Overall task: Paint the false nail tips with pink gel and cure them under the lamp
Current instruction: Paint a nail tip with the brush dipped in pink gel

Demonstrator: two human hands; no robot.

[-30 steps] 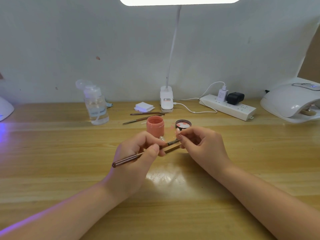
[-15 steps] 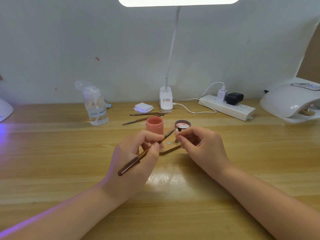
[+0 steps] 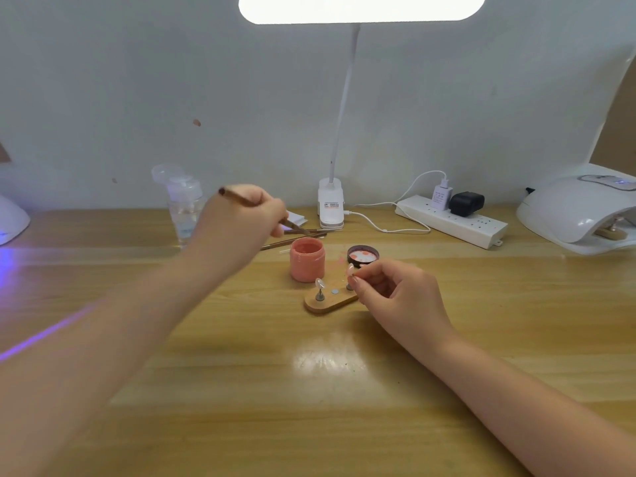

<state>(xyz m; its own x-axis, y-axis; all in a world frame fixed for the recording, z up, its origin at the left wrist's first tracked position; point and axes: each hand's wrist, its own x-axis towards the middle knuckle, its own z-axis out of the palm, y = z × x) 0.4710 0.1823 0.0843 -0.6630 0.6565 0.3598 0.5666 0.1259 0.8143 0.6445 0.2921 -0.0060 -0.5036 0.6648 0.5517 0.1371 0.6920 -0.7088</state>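
My left hand (image 3: 241, 222) grips a brown brush (image 3: 261, 210), its tip just above the rim of the open pink gel jar (image 3: 307, 259). A small wooden stand (image 3: 330, 301) in front of the jar carries two clear nail tips on pegs. My right hand (image 3: 395, 294) pinches the right nail tip (image 3: 350, 270) on its peg; the left nail tip (image 3: 320, 284) stands free. The jar's lid (image 3: 363, 254), smeared pink inside, lies behind my right hand. A white curing lamp (image 3: 581, 215) sits at the far right with another stand inside.
A pump bottle (image 3: 184, 204) stands behind my left hand. Two spare brushes (image 3: 303, 235) lie behind the jar. A clip desk lamp (image 3: 331, 204), its cable and a power strip (image 3: 451, 222) line the back of the table. Another lamp (image 3: 10, 218) glows purple at far left.
My left hand has lifted and carried the brush up and back from the stand to over the gel jar. My right hand has stayed on the right nail tip.
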